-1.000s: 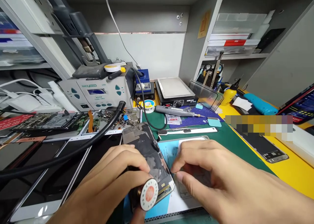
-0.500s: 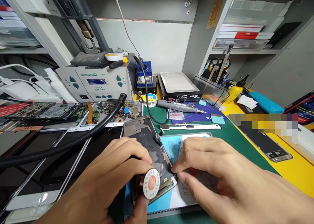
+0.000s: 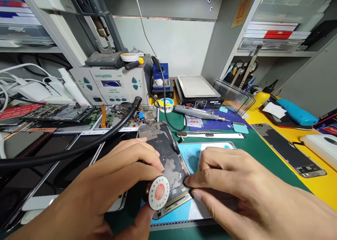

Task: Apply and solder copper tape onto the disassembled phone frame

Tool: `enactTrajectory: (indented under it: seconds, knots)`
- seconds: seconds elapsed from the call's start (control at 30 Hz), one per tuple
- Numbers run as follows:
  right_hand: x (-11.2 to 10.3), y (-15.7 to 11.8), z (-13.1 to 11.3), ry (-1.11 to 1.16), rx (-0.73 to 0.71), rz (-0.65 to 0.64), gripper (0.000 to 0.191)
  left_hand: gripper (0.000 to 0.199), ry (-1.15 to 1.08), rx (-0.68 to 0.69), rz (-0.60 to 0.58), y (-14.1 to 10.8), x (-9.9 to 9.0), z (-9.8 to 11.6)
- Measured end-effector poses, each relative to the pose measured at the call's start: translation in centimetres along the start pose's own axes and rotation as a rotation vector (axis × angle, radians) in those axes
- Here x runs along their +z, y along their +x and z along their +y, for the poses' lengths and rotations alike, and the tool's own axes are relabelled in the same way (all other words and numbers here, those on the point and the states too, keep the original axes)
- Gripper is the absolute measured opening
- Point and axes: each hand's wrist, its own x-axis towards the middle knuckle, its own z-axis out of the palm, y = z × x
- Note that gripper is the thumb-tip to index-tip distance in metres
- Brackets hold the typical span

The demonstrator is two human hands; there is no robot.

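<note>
A dark phone screen (image 3: 171,171), its back side up with greyish residue on it, lies tilted on a blue and white pad (image 3: 181,212). My left hand (image 3: 110,184) rests over the screen's left side, closed on a small spool (image 3: 159,193) whose round white end has a red centre; a coppery part shows behind it. At the screen's lower right edge, my right hand (image 3: 244,184) pinches thumb and index finger together. Whatever lies between those fingertips is hidden or too thin to make out.
Behind stand a hot air station (image 3: 113,82) and a flat heating plate (image 3: 197,89). A black hose (image 3: 110,134) crosses several screens at left. A brush (image 3: 210,135) and a grey pen-shaped tool (image 3: 197,112) lie beyond the pad. Another screen part (image 3: 289,150) lies at right.
The view has shifted, so most things sit further right in it. Both hands keep their grips at the screen, and the spool has turned slightly.
</note>
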Motion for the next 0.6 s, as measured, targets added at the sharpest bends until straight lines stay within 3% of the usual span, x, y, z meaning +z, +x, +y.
enactTrajectory:
  seconds: [0.3, 0.47, 0.6]
  knots:
    - [0.0, 0.2, -0.1, 0.007, 0.017, -0.015, 0.015, 0.015, 0.018, -0.067, 0.102, 0.7, 0.1, 1.4]
    - [0.0, 0.2, -0.4, 0.000, 0.020, -0.021, 0.016, 0.030, -0.030, -0.092, -0.087, 0.5, -0.5, 0.1]
    - [0.0, 0.1, -0.5, -0.037, 0.012, -0.015, 0.009, 0.029, 0.097, -0.124, 0.054, 1.0, -1.1, -1.1]
